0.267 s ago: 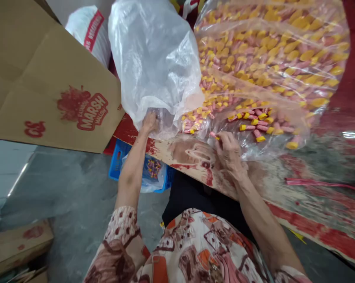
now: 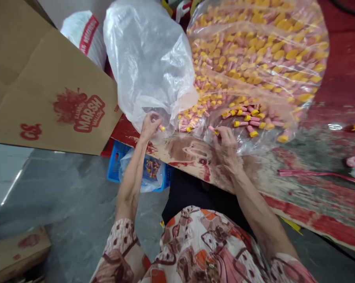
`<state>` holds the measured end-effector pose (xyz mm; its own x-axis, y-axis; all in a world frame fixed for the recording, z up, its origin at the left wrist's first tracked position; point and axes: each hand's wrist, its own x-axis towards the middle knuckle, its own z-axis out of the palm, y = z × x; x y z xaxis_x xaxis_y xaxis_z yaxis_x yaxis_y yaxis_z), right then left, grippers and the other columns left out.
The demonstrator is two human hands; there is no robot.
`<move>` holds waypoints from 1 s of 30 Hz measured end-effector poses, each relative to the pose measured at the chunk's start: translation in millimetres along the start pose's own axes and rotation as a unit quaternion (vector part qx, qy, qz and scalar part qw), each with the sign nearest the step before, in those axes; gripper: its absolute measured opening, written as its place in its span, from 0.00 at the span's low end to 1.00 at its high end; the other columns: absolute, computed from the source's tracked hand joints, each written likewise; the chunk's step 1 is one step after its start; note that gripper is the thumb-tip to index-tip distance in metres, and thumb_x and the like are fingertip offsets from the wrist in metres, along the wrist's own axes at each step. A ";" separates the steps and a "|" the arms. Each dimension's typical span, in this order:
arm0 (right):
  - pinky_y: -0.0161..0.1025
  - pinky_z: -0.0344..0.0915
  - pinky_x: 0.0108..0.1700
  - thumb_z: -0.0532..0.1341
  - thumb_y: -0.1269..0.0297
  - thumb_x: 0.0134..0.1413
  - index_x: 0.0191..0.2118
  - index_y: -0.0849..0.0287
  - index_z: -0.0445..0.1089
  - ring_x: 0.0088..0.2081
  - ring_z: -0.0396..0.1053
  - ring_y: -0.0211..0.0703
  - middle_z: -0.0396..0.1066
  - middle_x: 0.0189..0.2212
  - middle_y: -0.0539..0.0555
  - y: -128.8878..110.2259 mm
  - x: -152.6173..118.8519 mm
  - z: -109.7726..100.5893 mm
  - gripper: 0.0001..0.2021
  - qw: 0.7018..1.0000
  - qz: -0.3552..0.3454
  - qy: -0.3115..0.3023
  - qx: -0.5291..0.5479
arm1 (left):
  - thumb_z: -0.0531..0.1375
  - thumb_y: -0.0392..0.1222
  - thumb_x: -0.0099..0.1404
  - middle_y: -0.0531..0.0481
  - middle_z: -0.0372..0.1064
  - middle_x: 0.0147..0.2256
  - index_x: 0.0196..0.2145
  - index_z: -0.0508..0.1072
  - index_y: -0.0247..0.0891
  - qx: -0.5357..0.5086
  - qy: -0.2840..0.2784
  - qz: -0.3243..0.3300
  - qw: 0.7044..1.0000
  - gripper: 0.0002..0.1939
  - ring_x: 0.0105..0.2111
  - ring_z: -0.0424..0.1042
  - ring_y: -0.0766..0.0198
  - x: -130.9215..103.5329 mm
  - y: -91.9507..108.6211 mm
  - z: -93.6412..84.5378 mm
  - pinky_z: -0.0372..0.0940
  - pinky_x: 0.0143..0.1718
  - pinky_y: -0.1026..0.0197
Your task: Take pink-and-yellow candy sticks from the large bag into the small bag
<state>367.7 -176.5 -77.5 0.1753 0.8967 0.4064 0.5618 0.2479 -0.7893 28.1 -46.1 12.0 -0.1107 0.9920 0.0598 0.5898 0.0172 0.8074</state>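
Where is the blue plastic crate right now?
The blue plastic crate sits on the grey floor below the table edge, just beside the person's left forearm, with a clear bag inside it.

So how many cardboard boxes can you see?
2. One big cardboard box printed "MARSH" stands at upper left beside the clear bag; a smaller cardboard box lies on the floor at bottom left. Others may be out of view.

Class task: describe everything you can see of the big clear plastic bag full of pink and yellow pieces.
The big clear plastic bag is thin, crinkled and glossy, bulging with small pink pieces capped in yellow. It lies on its side on the red-stained board, mouth towards the person. The right hand rests at its opening, pinching one piece. An emptier clear bag leans against its left side.
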 end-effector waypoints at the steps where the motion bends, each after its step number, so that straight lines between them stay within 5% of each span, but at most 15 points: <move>1: 0.54 0.77 0.54 0.52 0.45 0.88 0.49 0.51 0.77 0.50 0.78 0.58 0.80 0.48 0.62 -0.3 0.9 -0.6 0.21 1.000 0.009 -0.011 0.009 | 0.74 0.39 0.67 0.53 0.76 0.38 0.46 0.75 0.43 -0.046 -0.022 -0.003 0.999 0.15 0.29 0.73 0.64 -10.2 5.5 7.6 0.71 0.33 0.60; 6: 0.47 0.74 0.45 0.66 0.29 0.76 0.47 0.51 0.77 0.39 0.73 0.49 0.78 0.40 0.54 -10.7 6.4 -3.9 0.27 0.972 0.113 -0.091 0.185 | 0.79 0.49 0.67 0.54 0.81 0.39 0.56 0.75 0.45 -0.205 -0.134 -0.027 0.969 0.26 0.26 0.75 0.66 -57.7 37.6 61.0 0.68 0.25 0.64; 11: 0.42 0.75 0.45 0.72 0.24 0.66 0.52 0.49 0.74 0.43 0.75 0.47 0.78 0.44 0.52 -21.1 9.2 -3.7 0.32 0.922 0.174 -0.145 0.315 | 0.73 0.65 0.76 0.52 0.81 0.34 0.53 0.75 0.42 -0.231 -0.285 -0.030 0.930 0.25 0.25 0.76 0.64 -83.5 58.2 93.1 0.72 0.26 0.62; 14: 0.45 0.77 0.47 0.71 0.35 0.72 0.55 0.50 0.75 0.42 0.76 0.48 0.80 0.48 0.54 -16.3 11.0 -7.6 0.25 0.946 0.139 -0.144 0.256 | 0.71 0.63 0.79 0.51 0.81 0.34 0.52 0.75 0.43 -0.157 -0.314 0.010 0.936 0.22 0.27 0.79 0.61 -89.8 65.9 100.5 0.73 0.28 0.61; 17: 0.52 0.79 0.56 0.62 0.51 0.79 0.55 0.51 0.78 0.50 0.79 0.55 0.80 0.55 0.60 -2.2 14.5 -17.3 0.13 0.987 0.063 -0.075 0.128 | 0.68 0.52 0.83 0.49 0.83 0.42 0.50 0.74 0.44 -0.044 -0.293 0.080 0.952 0.12 0.34 0.84 0.58 -95.1 75.7 110.2 0.78 0.38 0.57; 22: 0.51 0.72 0.73 0.50 0.72 0.79 0.67 0.52 0.78 0.73 0.69 0.52 0.75 0.69 0.63 26.1 20.2 -33.0 0.25 0.986 0.081 0.027 -0.140 | 0.61 0.43 0.86 0.41 0.81 0.55 0.56 0.75 0.42 0.245 -0.295 0.212 0.899 0.06 0.53 0.83 0.51 -108.7 96.9 125.6 0.76 0.55 0.53; 26: 0.48 0.71 0.71 0.50 0.76 0.75 0.76 0.64 0.72 0.70 0.71 0.55 0.69 0.77 0.68 34.2 24.0 -29.2 0.31 0.970 0.109 0.002 -0.219 | 0.59 0.45 0.89 0.41 0.80 0.56 0.59 0.74 0.41 0.339 -0.308 0.229 0.859 0.09 0.55 0.82 0.51 -111.7 107.0 128.2 0.74 0.55 0.57; 30: 0.50 0.75 0.63 0.53 0.70 0.78 0.68 0.57 0.79 0.61 0.76 0.57 0.79 0.65 0.65 29.9 24.9 -22.6 0.23 0.971 0.124 -0.019 -0.204 | 0.58 0.44 0.89 0.39 0.80 0.57 0.62 0.74 0.40 0.356 -0.324 0.244 0.842 0.11 0.56 0.82 0.49 -104.4 104.9 128.2 0.73 0.56 0.56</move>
<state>407.1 -155.0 -80.6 0.3214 0.9248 0.2037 0.7804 -0.1368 -0.6101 204.1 -131.9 15.2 0.6075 0.7582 -0.2368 0.7940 -0.5706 0.2098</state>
